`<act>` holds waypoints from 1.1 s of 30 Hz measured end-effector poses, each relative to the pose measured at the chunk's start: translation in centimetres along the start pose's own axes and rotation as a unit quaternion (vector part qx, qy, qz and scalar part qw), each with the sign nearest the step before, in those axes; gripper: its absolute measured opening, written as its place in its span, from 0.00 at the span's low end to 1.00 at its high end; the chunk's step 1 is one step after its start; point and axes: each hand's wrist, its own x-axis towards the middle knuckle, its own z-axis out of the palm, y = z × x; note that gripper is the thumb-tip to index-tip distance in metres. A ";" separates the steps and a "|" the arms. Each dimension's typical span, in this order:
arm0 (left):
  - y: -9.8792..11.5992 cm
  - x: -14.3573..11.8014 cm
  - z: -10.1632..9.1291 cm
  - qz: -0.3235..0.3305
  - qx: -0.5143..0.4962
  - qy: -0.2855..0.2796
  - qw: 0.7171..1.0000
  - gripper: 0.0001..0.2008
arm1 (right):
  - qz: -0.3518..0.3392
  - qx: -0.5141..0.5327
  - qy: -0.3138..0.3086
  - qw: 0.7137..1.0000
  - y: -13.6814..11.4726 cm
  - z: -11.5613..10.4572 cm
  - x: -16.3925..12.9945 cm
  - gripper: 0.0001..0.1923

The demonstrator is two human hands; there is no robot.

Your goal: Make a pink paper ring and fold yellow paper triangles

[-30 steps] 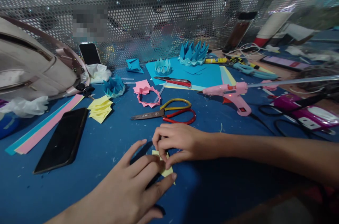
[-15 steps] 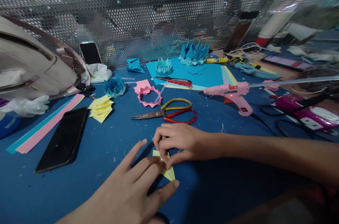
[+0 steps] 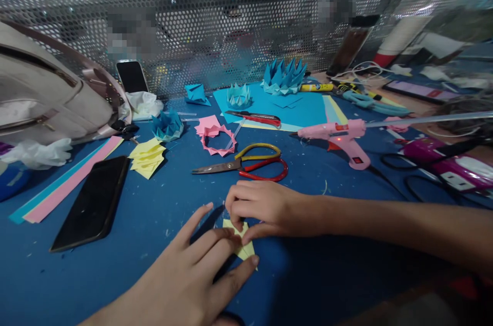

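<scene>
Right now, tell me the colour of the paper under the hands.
Pale yellow paper, pressed flat by both hands; the head view shows it.

Yellow paper [image 3: 245, 249] mostly hidden under fingers [image 3: 215, 244]; bag [image 3: 46, 95] cropped.
</scene>
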 end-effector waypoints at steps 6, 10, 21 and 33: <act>0.0 -0.1 0.3 -0.008 -0.006 0.003 1.000 0.28 | -0.081 -0.112 0.071 0.988 -0.7 -0.8 -1.3 0.14; 0.0 -0.1 0.5 -0.011 -0.006 0.019 1.000 0.28 | -0.179 -0.192 0.051 0.964 -0.8 -1.5 -2.1 0.11; 0.1 -0.1 0.7 -0.018 -0.017 0.021 0.999 0.28 | -0.145 -0.136 -0.007 0.980 0.1 -1.7 -1.7 0.20; -0.1 -0.2 -0.2 -0.004 -0.011 -0.011 1.000 0.27 | -0.107 -0.250 -0.003 0.962 0.4 -2.1 -1.6 0.15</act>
